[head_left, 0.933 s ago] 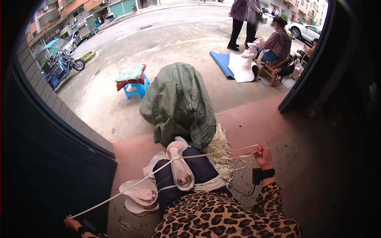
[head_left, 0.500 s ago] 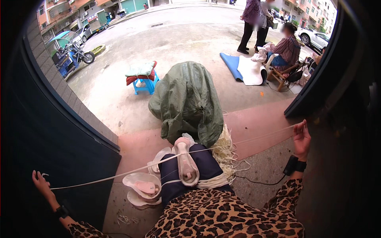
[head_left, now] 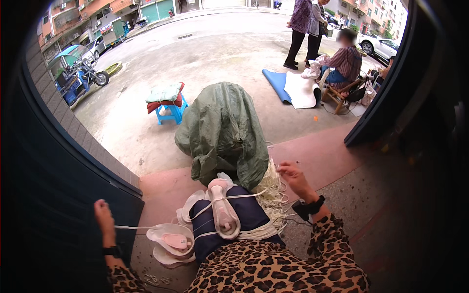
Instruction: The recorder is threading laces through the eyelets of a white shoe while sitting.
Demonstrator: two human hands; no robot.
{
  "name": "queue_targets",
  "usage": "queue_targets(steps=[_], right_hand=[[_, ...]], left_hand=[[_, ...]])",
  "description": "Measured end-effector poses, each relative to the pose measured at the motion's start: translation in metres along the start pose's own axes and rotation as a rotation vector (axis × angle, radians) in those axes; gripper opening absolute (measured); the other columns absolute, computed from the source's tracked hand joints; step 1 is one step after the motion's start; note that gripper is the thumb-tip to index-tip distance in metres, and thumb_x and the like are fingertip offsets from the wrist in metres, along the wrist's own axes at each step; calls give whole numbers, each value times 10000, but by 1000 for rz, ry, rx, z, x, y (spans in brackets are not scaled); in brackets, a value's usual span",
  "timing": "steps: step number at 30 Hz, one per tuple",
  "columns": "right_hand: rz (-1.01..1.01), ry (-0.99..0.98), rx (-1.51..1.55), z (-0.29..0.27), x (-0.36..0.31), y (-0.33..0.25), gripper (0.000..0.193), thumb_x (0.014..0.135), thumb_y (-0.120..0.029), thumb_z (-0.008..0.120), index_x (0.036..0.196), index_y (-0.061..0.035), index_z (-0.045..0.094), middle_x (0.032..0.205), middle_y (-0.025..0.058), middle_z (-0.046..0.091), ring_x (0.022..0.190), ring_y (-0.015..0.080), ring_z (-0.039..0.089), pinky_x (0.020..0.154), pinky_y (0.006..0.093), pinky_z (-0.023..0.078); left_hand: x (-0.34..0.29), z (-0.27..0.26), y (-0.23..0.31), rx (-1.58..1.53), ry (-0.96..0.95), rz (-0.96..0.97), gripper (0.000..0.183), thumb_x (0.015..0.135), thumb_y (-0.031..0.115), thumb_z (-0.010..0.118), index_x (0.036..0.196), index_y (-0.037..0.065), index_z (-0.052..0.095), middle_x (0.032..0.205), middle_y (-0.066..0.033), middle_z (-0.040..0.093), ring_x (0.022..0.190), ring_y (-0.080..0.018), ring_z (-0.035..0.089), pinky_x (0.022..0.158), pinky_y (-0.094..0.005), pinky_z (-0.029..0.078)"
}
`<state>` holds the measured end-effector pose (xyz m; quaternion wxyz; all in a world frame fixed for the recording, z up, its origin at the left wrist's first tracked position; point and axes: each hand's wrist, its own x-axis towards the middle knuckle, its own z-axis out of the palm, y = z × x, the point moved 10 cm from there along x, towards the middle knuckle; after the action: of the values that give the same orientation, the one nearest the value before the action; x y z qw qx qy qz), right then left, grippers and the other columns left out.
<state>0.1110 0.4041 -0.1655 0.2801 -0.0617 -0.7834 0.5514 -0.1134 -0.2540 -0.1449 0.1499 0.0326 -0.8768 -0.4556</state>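
Note:
A pink and white shoe piece (head_left: 225, 215) lies lengthwise on my dark-trousered lap, with a white cord (head_left: 244, 196) running across it. My left hand (head_left: 104, 217) is closed beside the dark door at the left. A stretch of white cord leads from it toward several cupped shoe pieces (head_left: 171, 240) left of my lap. My right hand (head_left: 297, 181) is raised at the right of my knees with its fingers pinched together. Whatever lies between those fingertips is too small to make out. More white cord (head_left: 259, 231) lies bundled across my right thigh.
A green sack (head_left: 224, 132) stands before my knees, a heap of pale cords (head_left: 274, 195) beside it. Beyond are a blue stool (head_left: 170, 113) with cushions, a parked three-wheeler (head_left: 80, 75), a seated person (head_left: 344, 63) and two standing people. Dark doors flank me.
Both hands have moved inward, the right one far to the left. The cord that was stretched taut between them has slackened and now bends over the shoe piece. The view has shifted slightly.

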Motion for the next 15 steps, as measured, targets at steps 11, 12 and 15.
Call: queue_targets(steps=[11,12,15], right_hand=[[140,-693,-86,195,-79,56,193,795,-165,523,862,1,596,756,173,595,715,279,581,657,336,444],[116,-739,-139,205,-85,66,176,797,-158,543,853,-1,599,772,160,593,740,292,574,694,351,446],[-58,-708,-337,214,-86,70,146,782,-152,507,762,-25,577,715,176,566,726,349,546,661,410,429]], left_hand=[[-210,322,81,-287,-1066,-192,192,803,81,508,954,-36,527,733,-77,608,535,-124,575,504,-223,474],[-217,336,70,-367,-1077,-299,165,809,84,503,924,-33,525,741,-82,604,543,-133,580,511,-234,480],[-235,360,60,-494,-1061,-587,134,816,81,487,892,-22,522,738,-86,594,550,-147,584,514,-248,486]])
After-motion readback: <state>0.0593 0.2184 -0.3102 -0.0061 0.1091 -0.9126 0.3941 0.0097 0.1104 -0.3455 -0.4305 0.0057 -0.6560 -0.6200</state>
